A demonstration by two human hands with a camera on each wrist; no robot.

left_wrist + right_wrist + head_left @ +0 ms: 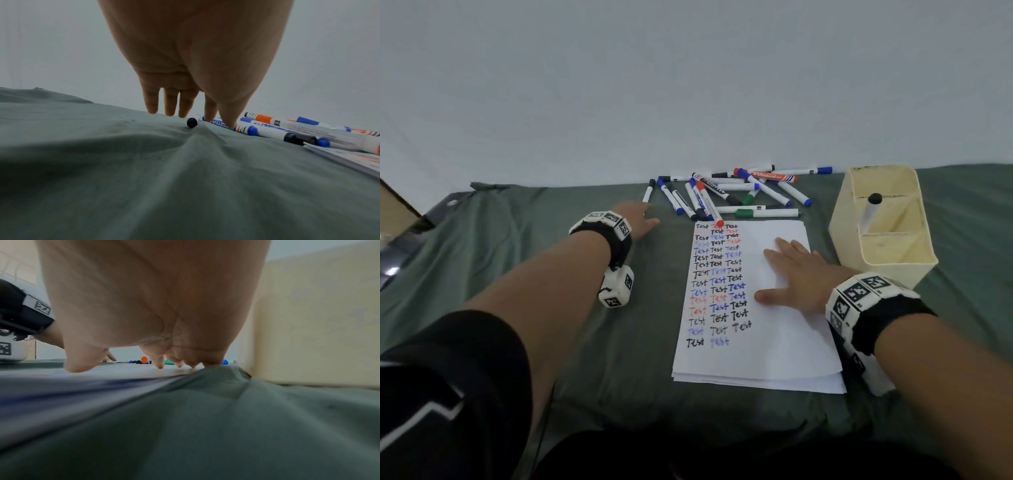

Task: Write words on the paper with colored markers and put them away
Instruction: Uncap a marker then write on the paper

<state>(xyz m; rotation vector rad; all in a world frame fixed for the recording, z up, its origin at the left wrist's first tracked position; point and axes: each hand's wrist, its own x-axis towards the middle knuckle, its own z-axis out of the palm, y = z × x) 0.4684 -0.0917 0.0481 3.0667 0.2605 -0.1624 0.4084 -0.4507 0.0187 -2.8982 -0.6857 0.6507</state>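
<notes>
A stack of white paper point(784, 346) lies on the green cloth, its top sheet filled with rows of "Test" in black, blue and red. My right hand point(780, 260) rests flat on the sheet's right half, fingers straight; its fingertips point(160, 365) press the paper point(123, 371). A pile of markers point(739, 193) with blue, black, red and green caps lies behind the paper. My left hand point(645, 217) reaches out just short of a black-capped marker point(649, 190) at the pile's left. It is open with fingers point(152, 105) extended above that marker's cap point(192, 123), holding nothing.
A cream plastic organizer point(900, 260) stands right of the paper, close to my right wrist, with one black-capped marker point(872, 209) upright in its back compartment. Its wall point(318, 321) fills the right wrist view. Green cloth point(619, 342) covers the surface; a pale wall rises behind.
</notes>
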